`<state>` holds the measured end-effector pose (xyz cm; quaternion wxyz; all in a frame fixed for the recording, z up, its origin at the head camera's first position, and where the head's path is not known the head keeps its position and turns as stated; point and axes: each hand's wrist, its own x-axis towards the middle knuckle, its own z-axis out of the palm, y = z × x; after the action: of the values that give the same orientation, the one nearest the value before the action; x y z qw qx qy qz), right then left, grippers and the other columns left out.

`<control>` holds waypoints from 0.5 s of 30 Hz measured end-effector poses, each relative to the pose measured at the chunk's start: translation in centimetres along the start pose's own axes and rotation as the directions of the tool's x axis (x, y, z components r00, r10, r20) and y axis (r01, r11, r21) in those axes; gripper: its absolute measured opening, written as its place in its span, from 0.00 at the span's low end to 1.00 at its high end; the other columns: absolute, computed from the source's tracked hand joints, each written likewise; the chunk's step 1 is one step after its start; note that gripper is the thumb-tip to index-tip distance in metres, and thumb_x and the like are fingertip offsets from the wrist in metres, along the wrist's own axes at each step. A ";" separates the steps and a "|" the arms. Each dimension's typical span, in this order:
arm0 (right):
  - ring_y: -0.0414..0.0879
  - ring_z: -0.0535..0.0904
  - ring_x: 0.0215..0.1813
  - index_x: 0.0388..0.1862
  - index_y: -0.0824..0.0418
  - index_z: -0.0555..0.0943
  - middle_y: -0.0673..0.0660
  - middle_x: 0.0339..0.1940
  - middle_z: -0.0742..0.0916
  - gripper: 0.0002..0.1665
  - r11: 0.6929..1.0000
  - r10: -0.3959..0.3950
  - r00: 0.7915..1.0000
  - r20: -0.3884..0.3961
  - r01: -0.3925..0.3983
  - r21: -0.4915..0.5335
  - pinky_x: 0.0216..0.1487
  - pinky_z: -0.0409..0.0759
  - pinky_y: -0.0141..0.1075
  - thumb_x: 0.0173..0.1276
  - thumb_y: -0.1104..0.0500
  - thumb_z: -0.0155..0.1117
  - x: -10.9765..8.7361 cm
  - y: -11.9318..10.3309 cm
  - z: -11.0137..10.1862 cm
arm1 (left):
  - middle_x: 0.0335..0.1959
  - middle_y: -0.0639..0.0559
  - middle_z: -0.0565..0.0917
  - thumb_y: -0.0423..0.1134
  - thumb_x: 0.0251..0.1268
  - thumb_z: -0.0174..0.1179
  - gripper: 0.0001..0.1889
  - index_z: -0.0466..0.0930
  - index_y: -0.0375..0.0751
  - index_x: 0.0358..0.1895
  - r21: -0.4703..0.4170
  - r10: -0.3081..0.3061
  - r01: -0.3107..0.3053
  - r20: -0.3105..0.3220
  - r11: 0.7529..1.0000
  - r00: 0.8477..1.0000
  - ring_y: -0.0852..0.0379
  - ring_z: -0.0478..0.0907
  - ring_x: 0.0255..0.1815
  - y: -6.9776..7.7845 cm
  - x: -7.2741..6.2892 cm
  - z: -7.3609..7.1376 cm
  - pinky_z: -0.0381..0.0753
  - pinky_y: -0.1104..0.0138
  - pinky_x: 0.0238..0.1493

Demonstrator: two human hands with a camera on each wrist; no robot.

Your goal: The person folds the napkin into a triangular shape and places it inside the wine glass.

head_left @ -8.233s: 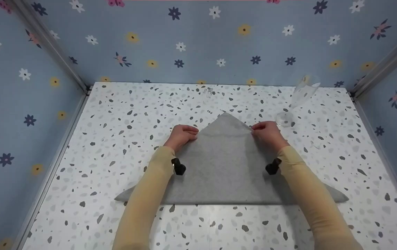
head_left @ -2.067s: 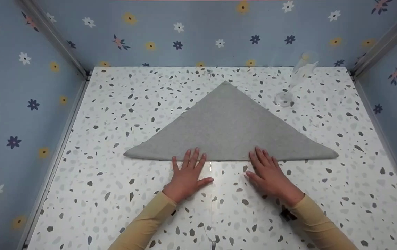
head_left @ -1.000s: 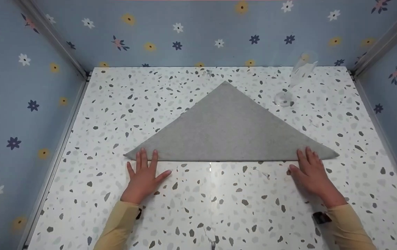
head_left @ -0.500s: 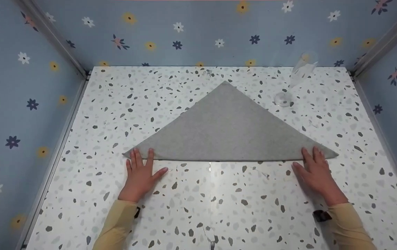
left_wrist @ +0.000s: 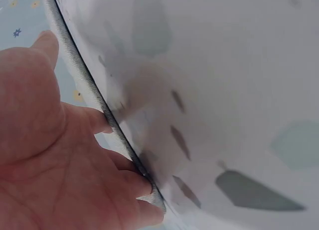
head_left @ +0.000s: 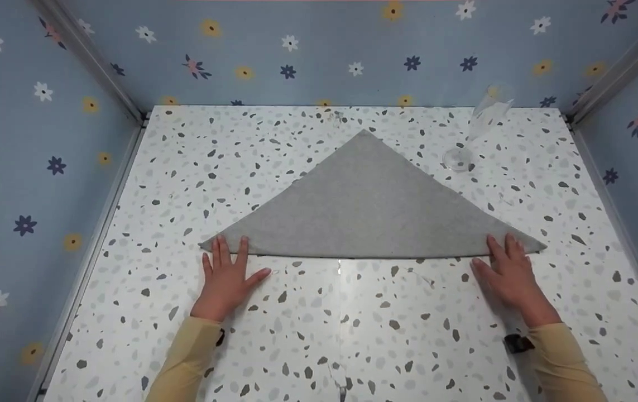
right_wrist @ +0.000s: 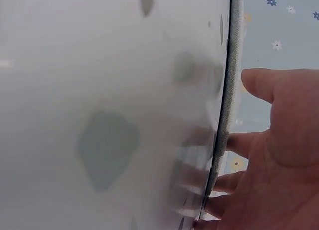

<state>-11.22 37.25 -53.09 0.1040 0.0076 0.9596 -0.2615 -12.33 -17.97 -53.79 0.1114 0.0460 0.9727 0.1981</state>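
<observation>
A grey cloth (head_left: 369, 201), folded into a wide triangle, lies flat on the table with its long folded edge toward the person and its point away. My left hand (head_left: 224, 282) is spread, its fingertips resting on the cloth close to the left corner. Near the right corner, my right hand (head_left: 511, 276) touches the cloth with extended fingers. In the left wrist view the fingertips of the left hand (left_wrist: 75, 145) meet the folded edge. The right wrist view has the right hand (right_wrist: 274, 155) likewise at that edge, thumb held apart.
A clear stemmed glass (head_left: 489, 114) stands at the back right of the speckled white table (head_left: 307, 329), behind the cloth's right slope. Blue flowered panels (head_left: 319, 50) enclose the table at the back and both sides.
Earlier both hands pinched the cloth's upper edges and its tip was folded. Since then the hands came to the near edge and slid outward from the middle toward the corners; lately they barely move.
</observation>
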 end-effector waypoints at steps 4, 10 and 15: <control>0.75 0.28 0.71 0.74 0.73 0.48 0.80 0.71 0.40 0.48 1.000 0.029 0.999 0.019 -0.029 -0.007 0.66 0.30 0.66 0.74 0.38 0.46 0.1 -1.0 -0.4 | 0.71 0.22 0.34 0.65 0.65 0.51 0.48 0.45 0.33 0.75 0.012 -0.001 0.001 0.014 1.000 1.000 0.31 0.27 0.73 1.0 0.4 -0.1 0.31 0.38 0.67; 0.77 0.30 0.70 0.72 0.75 0.53 0.82 0.71 0.43 0.45 1.000 -0.013 0.999 0.038 0.013 -0.013 0.67 0.31 0.65 0.74 0.41 0.48 0.9 -3.2 0.1 | 0.73 0.25 0.38 0.67 0.65 0.48 0.48 0.43 0.37 0.76 0.064 0.045 -0.048 0.059 0.997 0.997 0.32 0.30 0.74 3.3 2.3 -0.1 0.32 0.39 0.68; 0.76 0.33 0.71 0.72 0.73 0.56 0.81 0.71 0.46 0.43 0.997 -0.073 0.997 0.035 0.074 -0.028 0.68 0.33 0.63 0.73 0.43 0.51 1.7 -5.8 1.7 | 0.73 0.27 0.39 0.66 0.66 0.47 0.47 0.43 0.39 0.76 0.067 0.113 -0.117 0.065 0.991 0.991 0.32 0.32 0.74 5.4 4.8 -0.4 0.33 0.40 0.68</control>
<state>-12.92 31.36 -51.95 0.1105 -0.0335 0.9610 -0.2513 -16.83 -12.56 -52.21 0.1279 0.1119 0.9710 0.1684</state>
